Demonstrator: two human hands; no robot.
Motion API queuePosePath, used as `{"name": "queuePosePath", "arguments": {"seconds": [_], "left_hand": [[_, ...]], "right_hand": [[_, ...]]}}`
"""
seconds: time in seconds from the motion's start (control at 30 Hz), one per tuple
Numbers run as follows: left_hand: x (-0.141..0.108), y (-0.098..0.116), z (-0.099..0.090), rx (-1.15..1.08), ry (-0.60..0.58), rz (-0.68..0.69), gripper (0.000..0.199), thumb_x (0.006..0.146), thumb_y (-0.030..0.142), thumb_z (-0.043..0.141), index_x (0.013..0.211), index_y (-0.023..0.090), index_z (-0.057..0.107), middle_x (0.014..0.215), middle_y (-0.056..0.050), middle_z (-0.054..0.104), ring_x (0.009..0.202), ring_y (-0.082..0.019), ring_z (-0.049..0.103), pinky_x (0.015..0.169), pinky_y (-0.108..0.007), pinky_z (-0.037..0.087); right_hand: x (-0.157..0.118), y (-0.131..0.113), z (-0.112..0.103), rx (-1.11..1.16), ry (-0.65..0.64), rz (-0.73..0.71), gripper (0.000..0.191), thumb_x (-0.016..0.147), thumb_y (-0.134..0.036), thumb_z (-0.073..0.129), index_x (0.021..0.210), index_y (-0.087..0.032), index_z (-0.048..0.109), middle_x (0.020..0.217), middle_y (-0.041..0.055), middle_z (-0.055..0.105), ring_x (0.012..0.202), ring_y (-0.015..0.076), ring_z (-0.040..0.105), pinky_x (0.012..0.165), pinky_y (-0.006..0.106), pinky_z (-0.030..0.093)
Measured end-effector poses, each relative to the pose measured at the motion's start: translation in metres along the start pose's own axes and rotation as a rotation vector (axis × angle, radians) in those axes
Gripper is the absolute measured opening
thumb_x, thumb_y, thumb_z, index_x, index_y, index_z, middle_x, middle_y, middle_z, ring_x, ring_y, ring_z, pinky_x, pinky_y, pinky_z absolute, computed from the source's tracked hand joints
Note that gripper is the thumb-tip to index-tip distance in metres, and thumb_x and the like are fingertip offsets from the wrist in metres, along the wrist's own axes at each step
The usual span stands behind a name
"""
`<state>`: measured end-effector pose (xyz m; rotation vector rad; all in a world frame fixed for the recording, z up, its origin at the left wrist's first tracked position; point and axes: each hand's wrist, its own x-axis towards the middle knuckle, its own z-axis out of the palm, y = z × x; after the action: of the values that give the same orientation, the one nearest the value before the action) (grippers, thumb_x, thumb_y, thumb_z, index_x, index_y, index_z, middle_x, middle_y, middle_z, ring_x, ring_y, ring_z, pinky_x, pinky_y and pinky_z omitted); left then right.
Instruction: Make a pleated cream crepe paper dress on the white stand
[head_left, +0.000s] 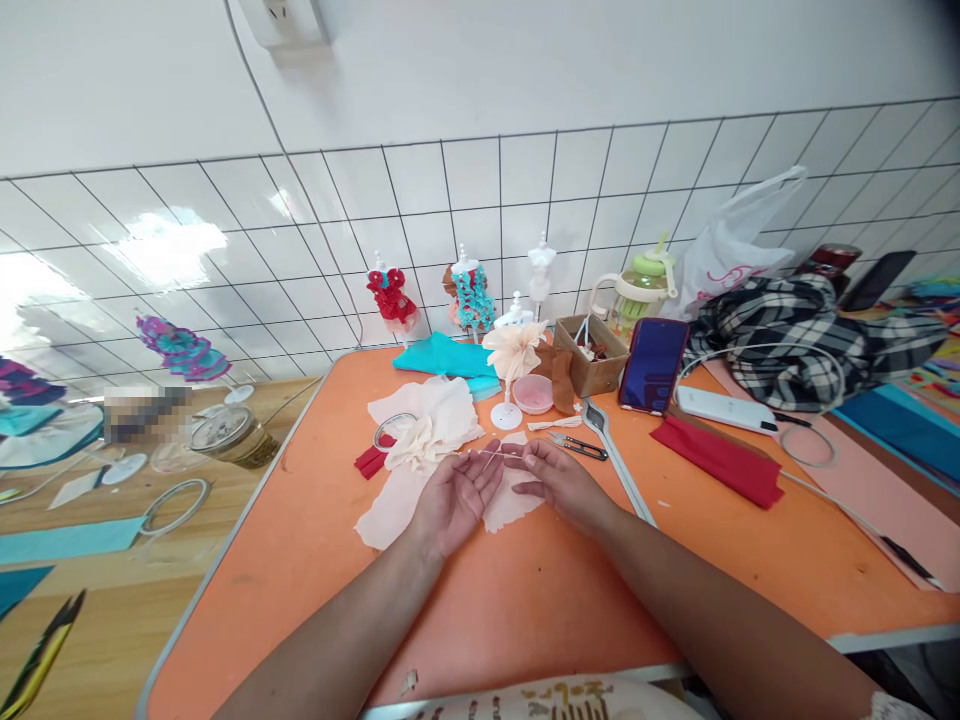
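My left hand (459,498) is turned palm up above the orange table, its fingers stretched out. A thin pale strip (491,455) lies across its fingertips, and the thumb and forefinger of my right hand (561,483) pinch the other end. Beneath and beside my hands are torn sheets of cream crepe paper (379,517), partly hidden by the left hand. A roll of clear tape (395,432) rests on that paper to the left. Just beyond my right hand lie small black thread snips (581,447). A white mini dress form (507,415) wears a cream paper ruffle (516,350).
Dress forms with red (390,295) and turquoise (472,295) paper outfits stand at the back. Right of my hands are grey scissors or tongs (619,460), a cardboard box (591,355), an upright phone (654,365), and folded red paper (716,460). A wooden table (142,630) adjoins at left.
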<state>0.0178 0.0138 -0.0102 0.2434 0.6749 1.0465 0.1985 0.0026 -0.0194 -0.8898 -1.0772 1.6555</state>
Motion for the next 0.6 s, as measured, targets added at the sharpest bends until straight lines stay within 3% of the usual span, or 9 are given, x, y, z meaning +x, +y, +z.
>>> {"name": "queuePosePath", "arguments": {"seconds": [0.13, 0.33, 0.47, 0.53, 0.6], "left_hand": [[0.002, 0.015, -0.001, -0.109, 0.083, 0.111, 0.007, 0.076, 0.013, 0.053, 0.072, 0.016, 0.058, 0.112, -0.008, 0.065, 0.111, -0.022, 0.057, 0.091, -0.037, 0.049], [0.0, 0.034, -0.007, -0.181, 0.127, 0.153, 0.009, 0.075, 0.011, 0.051, 0.074, 0.014, 0.06, 0.089, -0.006, 0.069, 0.101, -0.018, 0.062, 0.089, -0.031, 0.051], [0.0, 0.027, -0.005, -0.095, 0.137, 0.124, 0.011, 0.076, 0.01, 0.051, 0.076, 0.013, 0.062, 0.093, -0.009, 0.069, 0.1, -0.019, 0.063, 0.086, -0.03, 0.052], [-0.001, 0.022, -0.003, -0.013, 0.129, 0.107, 0.012, 0.079, 0.012, 0.052, 0.081, 0.012, 0.064, 0.099, -0.011, 0.069, 0.101, -0.019, 0.063, 0.088, -0.03, 0.052], [-0.003, 0.018, -0.001, 0.069, 0.104, 0.083, 0.014, 0.081, 0.014, 0.054, 0.089, 0.011, 0.065, 0.103, -0.012, 0.068, 0.104, -0.02, 0.061, 0.091, -0.03, 0.05]], "right_hand": [[0.003, 0.0, -0.007, 0.191, 0.061, 0.019, 0.024, 0.077, -0.041, 0.063, 0.082, -0.021, 0.051, 0.123, 0.0082, 0.057, 0.114, 0.0199, 0.053, 0.086, 0.035, 0.045], [0.005, 0.001, -0.022, 0.312, 0.102, 0.108, 0.016, 0.075, -0.03, 0.066, 0.083, -0.02, 0.056, 0.113, 0.008, 0.064, 0.099, 0.0181, 0.061, 0.079, 0.03, 0.048], [0.004, 0.0, -0.023, 0.08, 0.19, 0.093, 0.023, 0.077, -0.038, 0.062, 0.089, -0.018, 0.063, 0.096, 0.0078, 0.069, 0.059, 0.0094, 0.06, 0.053, 0.022, 0.047], [0.003, 0.0, -0.02, -0.021, 0.201, 0.073, 0.033, 0.08, -0.045, 0.057, 0.099, -0.019, 0.063, 0.1, 0.009, 0.067, 0.058, 0.0101, 0.058, 0.048, 0.022, 0.047], [0.002, 0.0, -0.016, -0.057, 0.185, 0.065, 0.04, 0.082, -0.049, 0.052, 0.108, -0.02, 0.061, 0.111, 0.0102, 0.064, 0.071, 0.0141, 0.062, 0.05, 0.023, 0.05]]}}
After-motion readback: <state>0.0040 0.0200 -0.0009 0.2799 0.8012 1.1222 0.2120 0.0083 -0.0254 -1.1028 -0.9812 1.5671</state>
